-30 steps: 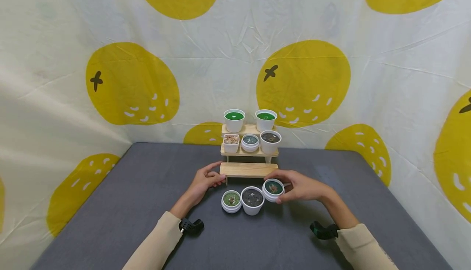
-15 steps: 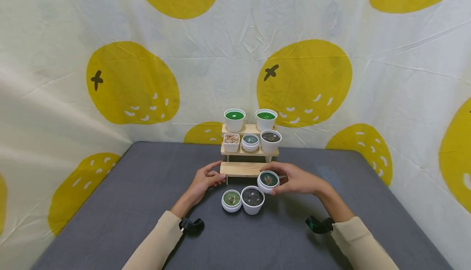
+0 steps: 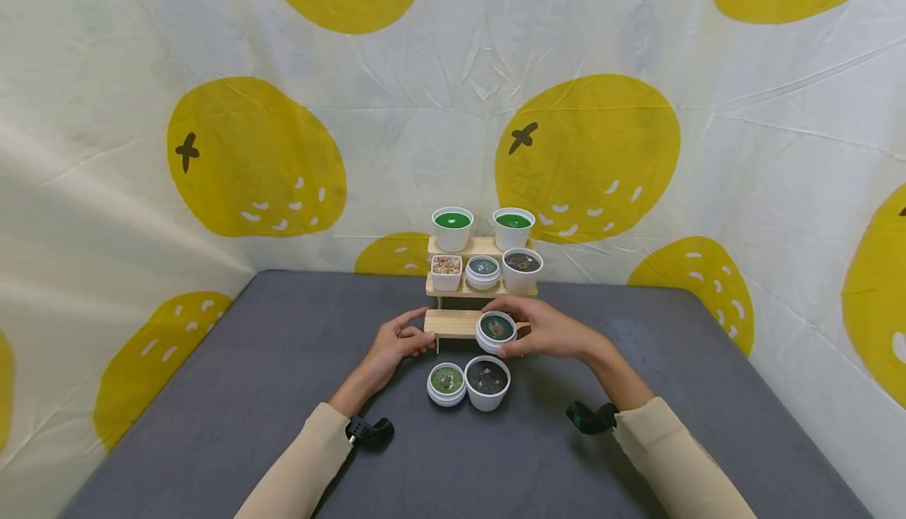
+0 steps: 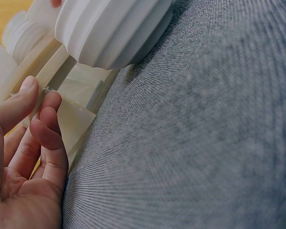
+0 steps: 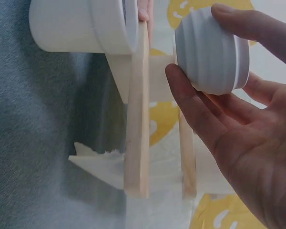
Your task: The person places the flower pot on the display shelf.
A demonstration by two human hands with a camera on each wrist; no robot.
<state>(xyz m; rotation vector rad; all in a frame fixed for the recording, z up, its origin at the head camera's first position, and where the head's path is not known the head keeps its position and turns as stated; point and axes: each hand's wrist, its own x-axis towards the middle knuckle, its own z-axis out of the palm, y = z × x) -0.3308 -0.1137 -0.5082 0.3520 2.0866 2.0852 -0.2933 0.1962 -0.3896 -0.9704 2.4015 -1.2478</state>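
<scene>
My right hand point(image 3: 559, 332) grips a small white ribbed pot point(image 3: 495, 330) with a dark green top between thumb and fingers. In the right wrist view this ribbed pot point(image 5: 209, 52) is tilted above the lowest board point(image 5: 137, 119), apart from it. My left hand point(image 3: 391, 350) pinches the left end of the wooden tiered stand point(image 3: 447, 322) at its lowest step; thumb point(image 4: 24, 98) and fingers meet at the board's edge in the left wrist view. On the table before the stand are a ribbed pot with a green top point(image 3: 446, 384) and a white cup with dark grey filling point(image 3: 487, 382).
On the middle step stand a square pot of pebbles point(image 3: 446, 271), a ribbed pot point(image 3: 483, 271) and a dark-filled cup point(image 3: 522, 269). Two cups with bright green tops, left point(image 3: 452, 228) and right point(image 3: 513, 228), occupy the top step. A patterned cloth point(image 3: 418, 126) hangs behind the grey table point(image 3: 269, 393).
My right hand has carried the ribbed pot up and to the left, from beside the dark grey cup to over the lowest step. My left hand keeps its place on the stand.
</scene>
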